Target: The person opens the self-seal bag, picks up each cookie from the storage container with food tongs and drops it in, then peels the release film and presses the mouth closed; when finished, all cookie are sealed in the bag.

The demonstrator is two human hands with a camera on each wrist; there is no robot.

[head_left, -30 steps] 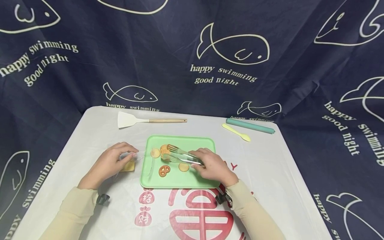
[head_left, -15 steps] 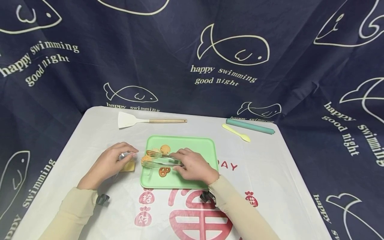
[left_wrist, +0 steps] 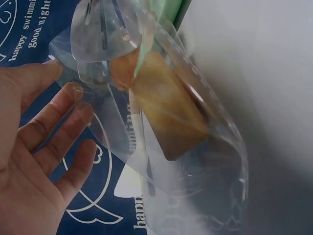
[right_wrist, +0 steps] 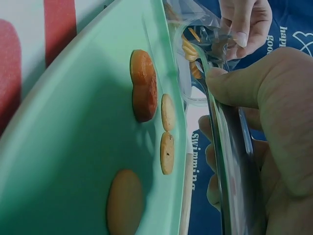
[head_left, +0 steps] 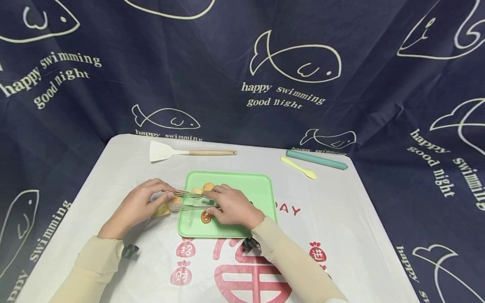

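My left hand (head_left: 138, 206) pinches the rim of a clear plastic bag (left_wrist: 205, 186) at the tray's left side. A golden rectangular cracker (left_wrist: 168, 105) lies in the bag. My right hand (head_left: 236, 206) grips metal tongs (right_wrist: 227, 156), whose ends reach left over the tray's edge into the bag's mouth. At their tips is a round orange-brown cookie (head_left: 174, 203), partly seen through the plastic. On the green tray (head_left: 261, 189) lie a pretzel-shaped cookie (right_wrist: 143, 88), two small round cookies (right_wrist: 167, 111) side by side, and a larger pale cookie (right_wrist: 124, 203).
A white spatula (head_left: 161, 151) with a wooden handle lies at the back left of the white-covered table (head_left: 113, 168). Back right are a teal stick-like roll (head_left: 316, 159) and a yellow spoon (head_left: 299, 168). A dark blue curtain (head_left: 219, 84) hangs behind.
My right hand has moved left with the tongs, carrying the round cookie from the tray's middle across its left edge to the bag. My left hand has stayed in place.
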